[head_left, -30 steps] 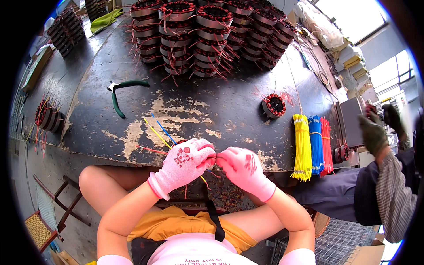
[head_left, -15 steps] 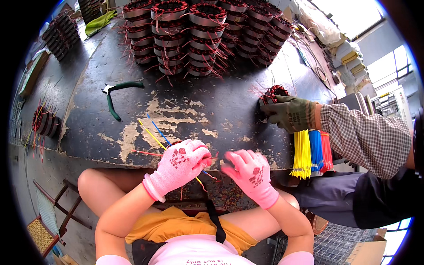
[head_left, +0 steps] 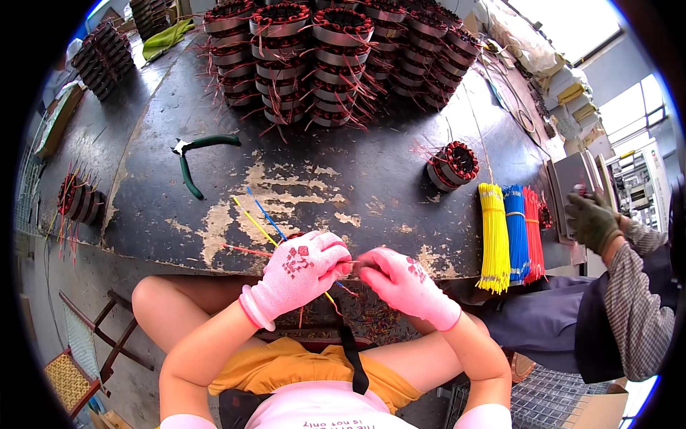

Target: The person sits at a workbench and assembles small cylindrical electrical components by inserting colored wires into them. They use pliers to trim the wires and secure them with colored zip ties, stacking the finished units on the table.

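Note:
Both my hands wear pink gloves and meet at the near edge of the dark worn workbench [head_left: 371, 179]. My left hand [head_left: 304, 272] is closed around a small wound coil part with thin coloured wires [head_left: 261, 222], yellow, blue and red, fanning out to the upper left. My right hand [head_left: 404, 282] pinches a fine wire end close to my left fingertips. The part itself is mostly hidden under my left glove.
Green-handled cutters [head_left: 193, 154] lie at the left. Several stacked wound stators [head_left: 321, 57] fill the back. One stator [head_left: 451, 164] stands at the right by yellow, blue and red wire bundles [head_left: 511, 232]. A co-worker's gloved hand [head_left: 593, 222] is at the far right.
The co-worker's hand, which reached to the single stator half a second ago, has drawn back to the right. My hands stay together at the bench edge with small finger shifts.

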`<state>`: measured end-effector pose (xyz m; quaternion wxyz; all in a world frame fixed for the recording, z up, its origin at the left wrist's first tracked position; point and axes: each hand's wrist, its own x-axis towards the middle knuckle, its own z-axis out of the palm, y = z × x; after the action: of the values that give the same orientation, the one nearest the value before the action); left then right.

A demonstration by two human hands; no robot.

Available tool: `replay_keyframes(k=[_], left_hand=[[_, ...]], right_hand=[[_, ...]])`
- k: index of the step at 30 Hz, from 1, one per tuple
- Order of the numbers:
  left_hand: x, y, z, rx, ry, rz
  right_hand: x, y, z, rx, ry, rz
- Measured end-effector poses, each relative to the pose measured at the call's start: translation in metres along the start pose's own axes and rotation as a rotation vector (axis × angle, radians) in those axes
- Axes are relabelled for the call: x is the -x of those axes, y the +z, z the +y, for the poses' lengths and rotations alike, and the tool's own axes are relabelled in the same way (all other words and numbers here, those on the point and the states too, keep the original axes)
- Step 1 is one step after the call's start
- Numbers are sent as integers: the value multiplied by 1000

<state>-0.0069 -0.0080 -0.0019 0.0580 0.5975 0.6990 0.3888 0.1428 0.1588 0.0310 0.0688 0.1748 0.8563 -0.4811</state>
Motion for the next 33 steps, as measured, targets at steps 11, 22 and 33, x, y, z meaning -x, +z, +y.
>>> replay_keyframes(k=[11, 22, 33], left_hand=[[0, 0, -1, 17, 20, 8], [-1, 1, 4, 3, -37, 3], [0, 5, 8, -46, -58, 28]], right_hand=[[-12, 10, 8, -746, 341, -214], [-8, 13, 12, 859, -640, 448], [3, 3, 30, 462, -358, 529]])
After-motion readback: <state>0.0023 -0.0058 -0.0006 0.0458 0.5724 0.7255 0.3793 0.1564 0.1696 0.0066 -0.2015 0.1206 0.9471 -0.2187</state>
